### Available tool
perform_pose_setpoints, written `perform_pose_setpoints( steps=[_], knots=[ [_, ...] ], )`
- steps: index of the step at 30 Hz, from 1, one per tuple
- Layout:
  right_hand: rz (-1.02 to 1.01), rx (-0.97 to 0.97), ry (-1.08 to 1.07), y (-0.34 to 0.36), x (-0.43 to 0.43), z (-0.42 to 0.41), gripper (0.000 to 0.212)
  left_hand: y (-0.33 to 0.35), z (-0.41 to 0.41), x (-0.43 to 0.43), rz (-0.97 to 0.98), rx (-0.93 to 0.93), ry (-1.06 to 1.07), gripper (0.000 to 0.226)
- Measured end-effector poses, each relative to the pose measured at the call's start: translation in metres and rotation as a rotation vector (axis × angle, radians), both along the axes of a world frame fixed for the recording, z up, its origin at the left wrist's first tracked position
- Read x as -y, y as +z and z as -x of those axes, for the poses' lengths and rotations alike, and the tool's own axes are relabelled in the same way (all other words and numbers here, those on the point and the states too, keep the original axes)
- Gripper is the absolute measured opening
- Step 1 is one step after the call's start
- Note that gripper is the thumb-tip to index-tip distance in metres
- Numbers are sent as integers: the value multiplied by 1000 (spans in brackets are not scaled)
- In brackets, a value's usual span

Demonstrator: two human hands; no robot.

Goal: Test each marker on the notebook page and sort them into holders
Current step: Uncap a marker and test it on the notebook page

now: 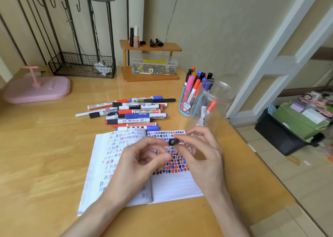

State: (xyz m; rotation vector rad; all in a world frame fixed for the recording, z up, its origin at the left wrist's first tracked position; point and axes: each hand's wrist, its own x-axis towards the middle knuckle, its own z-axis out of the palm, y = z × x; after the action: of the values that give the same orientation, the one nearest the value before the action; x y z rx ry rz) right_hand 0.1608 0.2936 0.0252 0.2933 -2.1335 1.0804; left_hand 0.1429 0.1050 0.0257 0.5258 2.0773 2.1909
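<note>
Notebook (171,188) open on table (45,155). Right hand (203,155) above notebook pinches black marker (172,142) in thumb and forefinger. Left hand (137,161) beside it, fingers curled; cannot tell whether they hold anything. Marker pile (129,112) just behind notebook; 2 holders behind-right: clear jar (221,96), patterned cup (185,105).

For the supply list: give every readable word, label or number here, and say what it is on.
"WHITEBOARD": on the red marker in the pile; the characters after it are too blurred to read.
"WHITEBOARD M": on the black-capped marker; the rest is covered.
"MARKER": on the red-labelled marker, barely legible.
Print and barcode on the other markers: too small to read.
Notebook: test scribbles only, no words.
</note>
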Motion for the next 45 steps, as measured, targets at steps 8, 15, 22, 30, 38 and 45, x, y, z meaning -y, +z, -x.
perform_pose_setpoints(
  steps=[8,15,22,30,38,45],
  knots=[
    [296,-97,-46,69,-23,19,25,-3,0,1,39,-71,5,19],
    [489,-260,-131,123,-51,49,17,-4,0,-2,40,-70,-5,12],
    [369,-76,-235,99,-67,63,52,-9,3,-2,66,-83,11,12],
    [19,-58,-442,80,-67,61,57,-9,2,-2,77,-81,17,12],
    [-42,-19,-481,72,-70,58,29,-11,4,-1,84,-86,15,13],
    [-244,-118,-542,61,-71,60,19,-11,5,0,71,-69,24,9]
  ],
)
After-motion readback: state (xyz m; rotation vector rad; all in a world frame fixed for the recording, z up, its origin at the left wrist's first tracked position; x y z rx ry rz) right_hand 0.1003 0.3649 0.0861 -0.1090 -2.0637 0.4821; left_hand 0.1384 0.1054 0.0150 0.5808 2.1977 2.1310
